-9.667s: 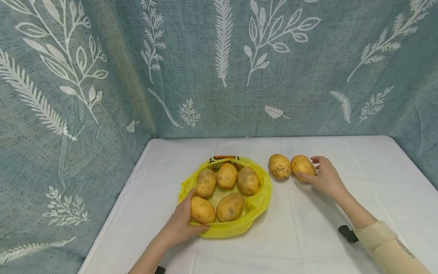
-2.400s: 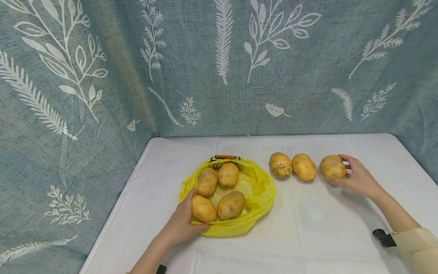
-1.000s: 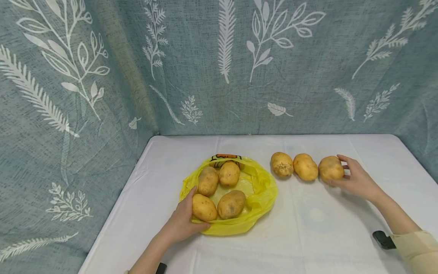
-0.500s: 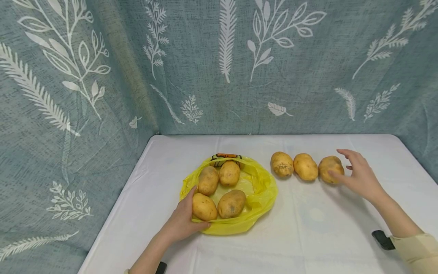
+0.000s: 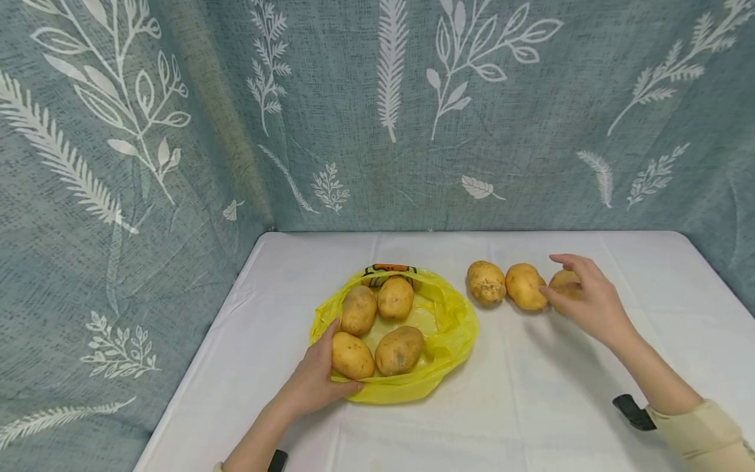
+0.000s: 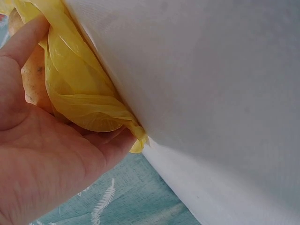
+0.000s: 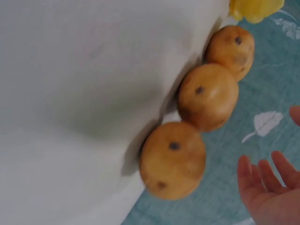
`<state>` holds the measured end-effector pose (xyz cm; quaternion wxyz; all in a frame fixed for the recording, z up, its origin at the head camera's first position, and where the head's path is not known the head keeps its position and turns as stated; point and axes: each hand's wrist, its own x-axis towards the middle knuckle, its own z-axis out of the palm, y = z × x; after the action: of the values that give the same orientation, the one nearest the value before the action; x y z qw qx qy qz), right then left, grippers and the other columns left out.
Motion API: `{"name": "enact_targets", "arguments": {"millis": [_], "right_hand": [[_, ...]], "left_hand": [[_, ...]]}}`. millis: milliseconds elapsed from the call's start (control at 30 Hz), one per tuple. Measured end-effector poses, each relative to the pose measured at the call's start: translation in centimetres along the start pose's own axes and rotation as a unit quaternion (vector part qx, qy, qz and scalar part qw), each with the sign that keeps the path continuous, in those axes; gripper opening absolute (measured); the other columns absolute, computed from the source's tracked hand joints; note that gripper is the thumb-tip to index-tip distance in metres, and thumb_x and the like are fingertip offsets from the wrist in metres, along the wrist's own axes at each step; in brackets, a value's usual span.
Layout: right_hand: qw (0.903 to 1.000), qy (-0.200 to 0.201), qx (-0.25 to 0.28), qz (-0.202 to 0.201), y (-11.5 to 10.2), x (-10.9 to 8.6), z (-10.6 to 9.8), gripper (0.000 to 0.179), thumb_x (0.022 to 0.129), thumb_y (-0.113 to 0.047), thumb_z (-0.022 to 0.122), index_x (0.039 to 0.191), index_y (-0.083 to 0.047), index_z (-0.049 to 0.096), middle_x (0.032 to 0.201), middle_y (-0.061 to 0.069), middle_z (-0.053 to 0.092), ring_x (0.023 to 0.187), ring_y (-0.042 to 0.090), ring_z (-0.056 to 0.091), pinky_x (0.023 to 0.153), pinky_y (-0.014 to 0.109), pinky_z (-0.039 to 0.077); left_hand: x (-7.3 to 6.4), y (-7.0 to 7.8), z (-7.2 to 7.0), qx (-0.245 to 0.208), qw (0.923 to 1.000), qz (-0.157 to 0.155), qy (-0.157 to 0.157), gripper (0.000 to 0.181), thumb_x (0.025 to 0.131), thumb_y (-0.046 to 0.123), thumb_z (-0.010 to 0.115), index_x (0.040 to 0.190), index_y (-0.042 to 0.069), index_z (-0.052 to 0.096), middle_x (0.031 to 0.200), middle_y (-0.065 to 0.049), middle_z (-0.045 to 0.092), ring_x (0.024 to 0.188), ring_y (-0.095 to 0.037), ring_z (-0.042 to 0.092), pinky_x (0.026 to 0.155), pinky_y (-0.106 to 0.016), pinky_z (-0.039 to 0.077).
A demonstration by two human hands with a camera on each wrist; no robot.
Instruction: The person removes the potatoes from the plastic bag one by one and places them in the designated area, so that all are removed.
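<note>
Four potatoes [image 5: 399, 351] in the yellow bag [image 5: 407, 393] should be firm and weighty: cup their middles. The left grip [image 5: 317, 382] holds the bag's limp rim; right of the bag, the right grip [image 5: 594, 303] hangs wide, seemingly empty, half-hiding another potato [image 5: 564, 280]

Left forearm [image 5: 253, 436] in from the bottom edge, angled forward and to my right, left wrist [image 5: 282, 412] about straight. Left hand [image 5: 315, 380] is gripping: left thumb [image 6: 30, 37] over the top, other fingers curled in under, palm facing inward. Right forearm [image 5: 660, 377] reaches in from lower right, angled forward and to my left, further out than the left; right wrist [image 5: 622, 337] about in line. Right hand [image 5: 592, 305] raised, slack, thumb and index parted in a loose C. Right fingers [image 7: 245, 173] gently bent, tips apart from the thumb.
</note>
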<state>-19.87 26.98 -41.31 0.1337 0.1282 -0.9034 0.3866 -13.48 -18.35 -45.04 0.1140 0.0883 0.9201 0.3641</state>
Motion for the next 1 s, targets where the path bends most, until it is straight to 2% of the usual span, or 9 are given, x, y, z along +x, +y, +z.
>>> {"name": "enact_targets", "arguments": {"millis": [167, 433, 667, 1000], "right_hand": [[0.9999, -0.010, 0.013, 0.003, -1.6, 0.3, 1.5, 0.051, 0.091, -0.016, 0.071, 0.135, -0.001, 0.051, 0.134, 0.023, 0.047, 0.117, 0.040, 0.048, 0.088, 0.058, 0.046], [0.9936, -0.051, 0.098, 0.020, -4.2, 1.1, 4.8, 0.050, 0.091, -0.020, 0.071, 0.135, -0.004, 0.052, 0.132, 0.018, 0.049, 0.117, 0.035, 0.051, 0.092, 0.052, 0.049], [0.9814, -0.108, 0.159, 0.006, -6.2, 1.8, 7.3, 0.052, 0.090, -0.019, 0.072, 0.136, -0.008, 0.051, 0.136, 0.013, 0.048, 0.117, 0.035, 0.052, 0.094, 0.050, 0.049], [0.9643, -0.206, 0.164, -0.032, -8.4, 2.2, 10.4, 0.055, 0.089, -0.025, 0.073, 0.137, -0.008, 0.052, 0.136, 0.016, 0.051, 0.118, 0.033, 0.055, 0.095, 0.043, 0.050]], "left_hand": [[-0.2, 0.2, -0.1, 0.000, 1.0000, -0.003, -0.002, 0.116, 0.075, 0.033, 0.085, 0.156, 0.004, 0.006, 0.155, -0.027, 0.022, 0.141, -0.046, 0.019, 0.110, -0.064, 0.021], [-0.3, 0.5, -0.4, -0.005, 1.0000, 0.002, -0.004, 0.114, 0.076, 0.033, 0.084, 0.155, 0.003, 0.007, 0.155, -0.028, 0.022, 0.141, -0.047, 0.019, 0.110, -0.064, 0.021], [-0.3, 0.3, -0.3, -0.008, 0.9999, -0.003, -0.008, 0.115, 0.076, 0.032, 0.084, 0.156, 0.005, 0.006, 0.156, -0.027, 0.020, 0.142, -0.046, 0.018, 0.110, -0.063, 0.020], [-0.4, 0.3, -0.4, -0.004, 1.0000, 0.006, -0.001, 0.114, 0.076, 0.032, 0.084, 0.155, 0.003, 0.008, 0.153, -0.030, 0.023, 0.140, -0.048, 0.021, 0.109, -0.064, 0.022]]}}
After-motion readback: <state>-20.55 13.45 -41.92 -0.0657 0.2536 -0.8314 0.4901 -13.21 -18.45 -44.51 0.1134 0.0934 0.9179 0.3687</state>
